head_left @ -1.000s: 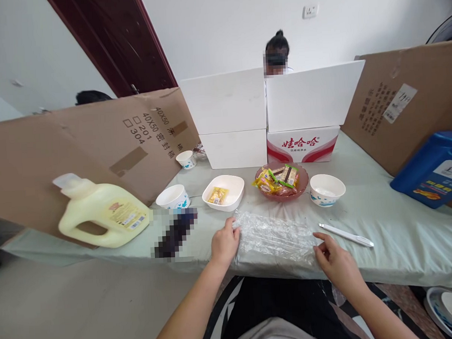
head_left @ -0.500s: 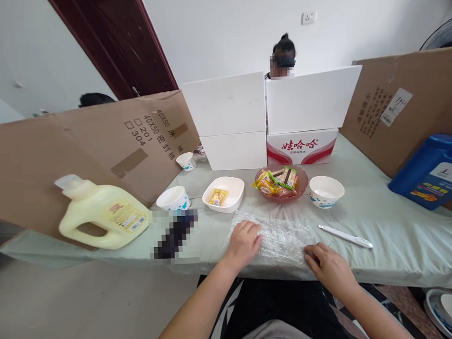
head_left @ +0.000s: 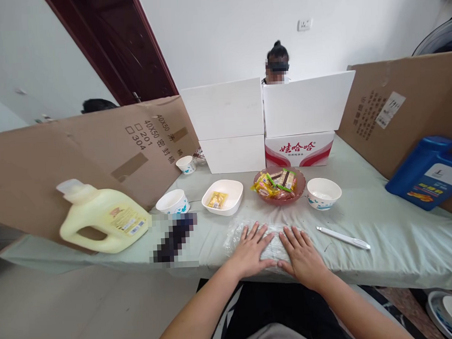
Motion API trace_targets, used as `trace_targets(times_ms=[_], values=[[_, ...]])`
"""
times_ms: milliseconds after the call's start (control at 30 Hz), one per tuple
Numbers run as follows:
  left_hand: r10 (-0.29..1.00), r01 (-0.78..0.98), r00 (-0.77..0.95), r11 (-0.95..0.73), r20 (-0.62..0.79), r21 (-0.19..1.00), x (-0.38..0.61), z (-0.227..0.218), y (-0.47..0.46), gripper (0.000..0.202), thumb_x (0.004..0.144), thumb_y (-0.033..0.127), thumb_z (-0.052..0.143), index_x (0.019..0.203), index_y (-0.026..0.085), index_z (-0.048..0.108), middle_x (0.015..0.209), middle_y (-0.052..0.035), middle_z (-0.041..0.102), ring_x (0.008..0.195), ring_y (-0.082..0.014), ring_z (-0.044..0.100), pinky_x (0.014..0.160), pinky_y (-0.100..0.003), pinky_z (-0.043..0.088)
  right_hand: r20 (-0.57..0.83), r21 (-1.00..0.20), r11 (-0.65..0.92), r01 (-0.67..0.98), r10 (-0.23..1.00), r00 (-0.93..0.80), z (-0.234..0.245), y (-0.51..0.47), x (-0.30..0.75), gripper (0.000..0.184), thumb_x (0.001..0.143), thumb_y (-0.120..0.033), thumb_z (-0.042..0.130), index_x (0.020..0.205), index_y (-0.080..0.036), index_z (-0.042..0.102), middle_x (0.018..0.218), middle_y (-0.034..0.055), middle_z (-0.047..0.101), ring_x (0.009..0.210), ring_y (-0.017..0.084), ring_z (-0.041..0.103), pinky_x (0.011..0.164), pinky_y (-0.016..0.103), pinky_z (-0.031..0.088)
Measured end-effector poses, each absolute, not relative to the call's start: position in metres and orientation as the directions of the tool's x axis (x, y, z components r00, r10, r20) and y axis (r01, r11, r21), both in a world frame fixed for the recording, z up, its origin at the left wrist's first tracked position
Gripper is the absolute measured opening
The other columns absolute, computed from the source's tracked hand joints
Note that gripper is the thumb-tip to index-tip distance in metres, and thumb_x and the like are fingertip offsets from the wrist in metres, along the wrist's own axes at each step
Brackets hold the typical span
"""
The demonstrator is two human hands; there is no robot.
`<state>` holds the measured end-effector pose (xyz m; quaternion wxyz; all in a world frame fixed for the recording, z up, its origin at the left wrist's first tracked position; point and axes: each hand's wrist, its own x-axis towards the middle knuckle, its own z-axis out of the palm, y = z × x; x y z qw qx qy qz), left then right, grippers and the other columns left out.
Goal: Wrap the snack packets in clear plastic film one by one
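Observation:
A sheet of clear bubble wrap [head_left: 234,234] lies at the table's front edge, largely covered by both hands. My left hand [head_left: 252,251] rests flat on it with fingers spread. Beside it my right hand [head_left: 300,253] is also pressed flat, fingers apart, the two thumbs almost meeting. Behind the wrap stand a white square dish [head_left: 233,204] with a yellow packet [head_left: 217,200] inside, and a reddish glass bowl [head_left: 282,201] of wrapped snacks [head_left: 284,179]. To the right are a patterned paper bowl [head_left: 325,201] and white tongs [head_left: 343,238].
A pale yellow jug [head_left: 116,234] stands left by a cardboard panel [head_left: 78,146], near another paper bowl [head_left: 173,204] and a blurred dark object [head_left: 174,239]. White boxes [head_left: 233,154] form a barrier at the back; a person [head_left: 277,62] sits behind. At right is a blue bottle [head_left: 428,173].
Both hands have moved from the wrap's sides towards its middle, and their curled fingers are now spread flat on it. The right hand has shifted left. The camera view has shifted slightly.

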<state>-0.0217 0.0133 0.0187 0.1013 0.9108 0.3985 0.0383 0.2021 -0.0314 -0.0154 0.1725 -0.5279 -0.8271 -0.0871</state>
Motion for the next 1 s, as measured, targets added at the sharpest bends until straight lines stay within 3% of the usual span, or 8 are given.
trace_targets(times_ms=[233, 367, 500, 633, 833, 1000], values=[[0.904, 0.896, 0.414, -0.426, 0.108, 0.126, -0.102, 0.014, 0.021, 0.060, 0.093, 0.048, 0.048, 0.145, 0.020, 0.038, 0.153, -0.0150, 0.031, 0.143, -0.0328, 0.023, 0.113, -0.056, 0.023, 0.319, -0.051, 0.410, 0.911, 0.871, -0.374, -0.029, -0.030, 0.206, 0.073, 0.086, -0.065, 0.044, 0.144, -0.020, 0.040, 0.149, 0.0137, 0.039, 0.140, 0.034, 0.026, 0.109, 0.053, 0.025], [0.779, 0.771, 0.579, -0.619, 0.241, 0.151, -0.119, 0.019, 0.001, 0.053, 0.088, 0.041, 0.056, 0.136, 0.021, 0.048, 0.145, -0.0137, 0.044, 0.138, -0.0316, 0.033, 0.112, -0.052, 0.029, 0.349, -0.097, 0.463, 0.881, 0.845, -0.405, -0.004, -0.047, 0.214, 0.071, 0.085, -0.065, 0.047, 0.141, -0.022, 0.043, 0.147, 0.0132, 0.042, 0.139, 0.034, 0.028, 0.110, 0.056, 0.024], [0.673, 0.652, 0.691, -0.738, 0.265, 0.173, -0.118, 0.015, -0.018, 0.049, 0.079, 0.027, 0.066, 0.127, 0.023, 0.055, 0.134, -0.0106, 0.055, 0.129, -0.0299, 0.045, 0.108, -0.050, 0.037, 0.376, -0.060, 0.611, 0.790, 0.747, -0.549, -0.002, -0.076, 0.228, 0.059, 0.085, -0.045, 0.059, 0.138, -0.024, 0.046, 0.141, 0.0095, 0.050, 0.131, 0.028, 0.042, 0.109, 0.047, 0.031], [0.665, 0.645, 0.660, -0.740, 0.349, 0.190, -0.115, 0.012, -0.023, 0.030, 0.083, 0.011, 0.054, 0.109, 0.023, 0.063, 0.116, -0.0079, 0.064, 0.113, -0.0239, 0.058, 0.098, -0.042, 0.047, 0.449, -0.031, 0.592, 0.805, 0.728, -0.518, -0.019, -0.092, 0.242, 0.040, 0.090, -0.018, 0.050, 0.129, -0.025, 0.054, 0.127, 0.0054, 0.061, 0.117, 0.021, 0.055, 0.099, 0.038, 0.041], [0.699, 0.627, 0.619, -0.714, 0.357, 0.312, -0.108, 0.027, -0.025, 0.023, 0.085, 0.010, 0.045, 0.089, 0.022, 0.064, 0.102, -0.0067, 0.067, 0.096, -0.0199, 0.063, 0.088, -0.036, 0.050, 0.538, -0.224, 0.556, 0.800, 0.755, -0.374, -0.013, -0.096, 0.250, 0.020, 0.092, -0.023, 0.048, 0.105, -0.025, 0.063, 0.108, 0.0057, 0.067, 0.104, 0.021, 0.061, 0.090, 0.038, 0.048], [0.791, 0.660, 0.530, -0.612, 0.307, 0.436, -0.104, 0.033, -0.009, 0.020, 0.086, 0.015, 0.045, 0.090, 0.022, 0.063, 0.086, -0.0037, 0.069, 0.084, -0.0181, 0.064, 0.081, -0.031, 0.051, 0.468, -0.421, 0.450, 0.787, 0.852, -0.237, -0.005, -0.085, 0.256, 0.023, 0.096, -0.029, 0.040, 0.102, -0.023, 0.062, 0.092, 0.0055, 0.069, 0.088, 0.021, 0.065, 0.080, 0.037, 0.050]])
